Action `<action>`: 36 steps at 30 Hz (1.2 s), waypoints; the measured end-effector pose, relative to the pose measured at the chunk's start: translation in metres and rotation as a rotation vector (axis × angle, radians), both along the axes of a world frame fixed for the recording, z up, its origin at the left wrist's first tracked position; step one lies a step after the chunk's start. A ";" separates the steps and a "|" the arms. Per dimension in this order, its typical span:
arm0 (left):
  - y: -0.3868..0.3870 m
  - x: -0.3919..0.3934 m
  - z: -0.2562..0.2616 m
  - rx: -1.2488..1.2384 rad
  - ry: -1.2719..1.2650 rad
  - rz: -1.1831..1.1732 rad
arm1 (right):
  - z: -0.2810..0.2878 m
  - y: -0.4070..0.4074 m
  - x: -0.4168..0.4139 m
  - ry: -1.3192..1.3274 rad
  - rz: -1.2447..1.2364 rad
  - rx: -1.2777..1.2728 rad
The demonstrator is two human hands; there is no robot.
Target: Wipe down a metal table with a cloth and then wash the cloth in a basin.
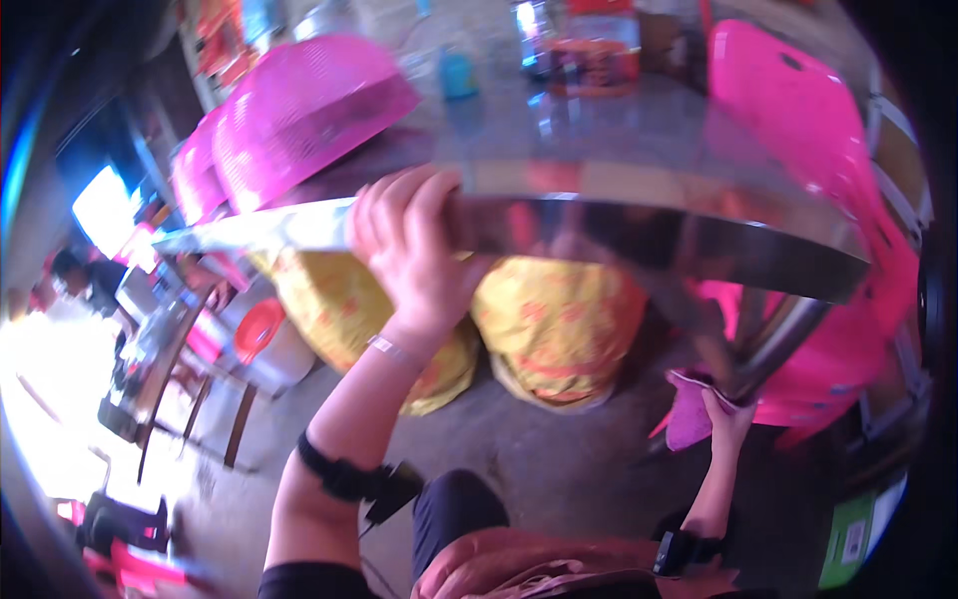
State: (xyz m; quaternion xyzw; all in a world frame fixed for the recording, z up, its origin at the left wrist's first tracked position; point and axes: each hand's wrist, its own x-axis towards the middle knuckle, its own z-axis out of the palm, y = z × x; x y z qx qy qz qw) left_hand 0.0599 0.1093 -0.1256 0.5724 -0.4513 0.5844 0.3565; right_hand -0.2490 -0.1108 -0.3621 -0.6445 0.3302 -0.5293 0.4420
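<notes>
Before me stands a stainless steel table [576, 157] with a shiny, bent-down rim. My left hand [415, 247] grips that rim, its fingers over the top edge. Lower and to the right, my right hand [730, 415] holds a pink cloth [687, 419] beside a tubular metal table leg [782, 337]. The cloth hangs to the left of the hand; whether it presses on the leg cannot be told. Pink perforated baskets [314, 112] lie bottom up on the left part of the tabletop.
Two full yellow sacks [557, 326] stand under the table. Stacked pink plastic chairs [793, 112] crowd its right side. A blue-capped bottle [456, 71] and a red jar [595, 45] stand on top. At far left, a person [86, 281] is near another table [168, 352].
</notes>
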 end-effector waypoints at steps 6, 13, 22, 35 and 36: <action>-0.009 0.001 -0.001 -0.047 -0.084 0.070 | 0.018 -0.054 -0.025 -0.300 0.690 0.198; -0.015 0.003 -0.001 -0.018 -0.115 0.110 | -0.088 -0.070 -0.030 -0.720 0.826 0.485; -0.016 0.000 -0.002 0.007 -0.076 0.126 | -0.258 -0.046 -0.010 -0.321 0.352 0.916; -0.009 -0.008 -0.001 0.009 0.060 -0.060 | 0.031 -0.022 -0.016 -0.120 0.476 0.167; -0.009 -0.007 -0.001 0.002 0.052 -0.043 | 0.035 -0.023 -0.013 -0.125 0.413 0.111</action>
